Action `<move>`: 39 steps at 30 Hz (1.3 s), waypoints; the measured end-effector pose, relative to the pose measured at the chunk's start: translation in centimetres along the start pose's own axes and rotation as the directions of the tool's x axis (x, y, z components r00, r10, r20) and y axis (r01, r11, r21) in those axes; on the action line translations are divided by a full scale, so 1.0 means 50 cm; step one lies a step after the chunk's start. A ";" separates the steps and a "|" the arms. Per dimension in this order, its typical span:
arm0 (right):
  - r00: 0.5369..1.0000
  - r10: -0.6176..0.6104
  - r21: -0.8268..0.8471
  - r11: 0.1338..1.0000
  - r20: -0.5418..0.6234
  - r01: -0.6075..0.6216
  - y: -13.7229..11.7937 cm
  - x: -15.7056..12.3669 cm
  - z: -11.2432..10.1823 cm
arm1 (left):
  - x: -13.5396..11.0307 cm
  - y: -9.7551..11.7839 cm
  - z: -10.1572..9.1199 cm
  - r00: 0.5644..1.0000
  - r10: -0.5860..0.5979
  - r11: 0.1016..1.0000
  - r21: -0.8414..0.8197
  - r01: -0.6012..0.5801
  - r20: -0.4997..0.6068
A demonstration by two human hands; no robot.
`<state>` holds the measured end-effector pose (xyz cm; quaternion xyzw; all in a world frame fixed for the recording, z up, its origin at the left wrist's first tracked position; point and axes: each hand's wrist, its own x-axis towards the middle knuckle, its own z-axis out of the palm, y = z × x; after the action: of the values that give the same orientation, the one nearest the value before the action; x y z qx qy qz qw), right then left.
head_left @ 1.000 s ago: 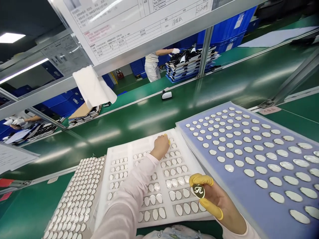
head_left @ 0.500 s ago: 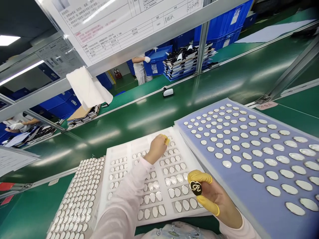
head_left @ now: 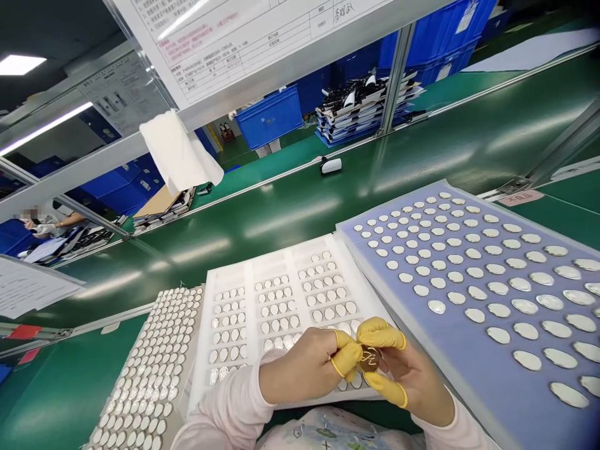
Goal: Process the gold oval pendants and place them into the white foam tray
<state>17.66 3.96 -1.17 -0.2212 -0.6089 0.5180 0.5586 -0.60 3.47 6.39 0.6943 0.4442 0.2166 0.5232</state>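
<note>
My right hand [head_left: 398, 365], in yellow finger cots, pinches a dark oval badge [head_left: 370, 357] with a gold script letter on its face. My left hand [head_left: 323, 359] is at the badge's left edge, its yellow-covered fingertips closed on it. Both hands are over the near right part of a white foam tray [head_left: 250, 269]. Rows of white-faced oval pieces [head_left: 280, 324] lie in that tray's slots. My hands and sleeves hide some of its near rows.
Right of the tray lies a blue-violet sheet [head_left: 422, 337] with spaced white ovals. A board of dense white ovals [head_left: 154, 350] is at left. Beyond them runs a green work surface [head_left: 290, 212]. A white cloth [head_left: 175, 150] hangs from the rail; a co-worker stands behind a blue crate [head_left: 272, 119].
My left hand has come back from the tray's far right corner to the badge in my right hand. The view has shifted slightly. In the background, the co-worker's blue crate has moved left.
</note>
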 end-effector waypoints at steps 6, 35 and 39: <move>0.997 0.068 0.036 0.997 0.046 -0.070 0.012 -0.010 -0.012 | -0.011 -0.012 -0.008 1.000 0.010 1.000 -0.009 -0.010 0.008; 0.820 0.549 -0.979 0.191 0.163 0.067 0.297 0.366 -0.020 | 0.119 -0.289 -0.042 0.929 -0.021 0.972 0.212 0.106 -0.370; 0.808 0.549 -0.973 0.193 0.215 0.128 0.305 0.350 -0.018 | 0.118 -0.290 -0.041 0.933 -0.010 0.968 0.231 0.100 -0.361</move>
<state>8.88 24.73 -6.83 -0.4520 -0.8807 0.1395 0.0246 -4.83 10.37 -7.15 0.6899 0.5743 0.2676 0.3501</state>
